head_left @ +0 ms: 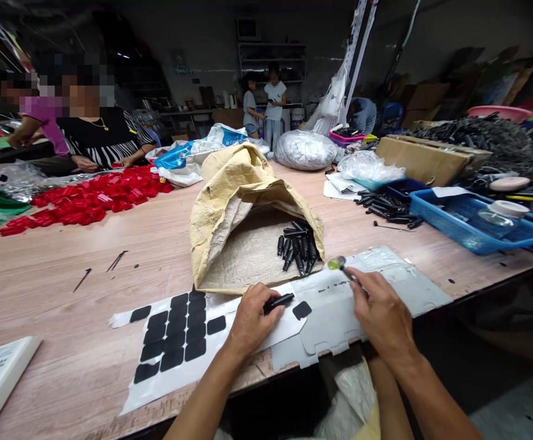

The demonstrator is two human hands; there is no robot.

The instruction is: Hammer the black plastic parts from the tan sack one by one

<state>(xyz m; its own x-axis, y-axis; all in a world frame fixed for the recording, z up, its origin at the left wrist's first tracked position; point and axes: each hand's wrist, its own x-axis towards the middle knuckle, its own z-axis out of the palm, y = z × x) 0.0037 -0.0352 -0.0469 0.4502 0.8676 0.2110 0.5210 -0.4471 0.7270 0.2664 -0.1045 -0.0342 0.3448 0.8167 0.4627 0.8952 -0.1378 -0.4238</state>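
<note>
My left hand (255, 318) is closed around a small black tube-shaped part (279, 303), held just over the white sheet. In my right hand (383, 311), above the grey cardboard, is a thin dark stick (349, 275) with a round, clear yellow-green end (337, 263); its exact kind I cannot tell. Similar black tube-shaped parts (299, 247) lie in the mouth of a yellow woven sack (230, 201) beyond both hands. Rows of black rounded-square stickers (175, 340) cover the white backing sheet (145, 391) left of my left hand. One loose black sticker (302, 310) is between the hands.
Grey cardboard (385, 272) lies along the table's front edge. A blue basket (477, 223) with a jar stands at right, near a pile of black parts (388, 205). Red pieces (96, 195) are heaped at left, where two people sit. A white box (3, 379) sits front left.
</note>
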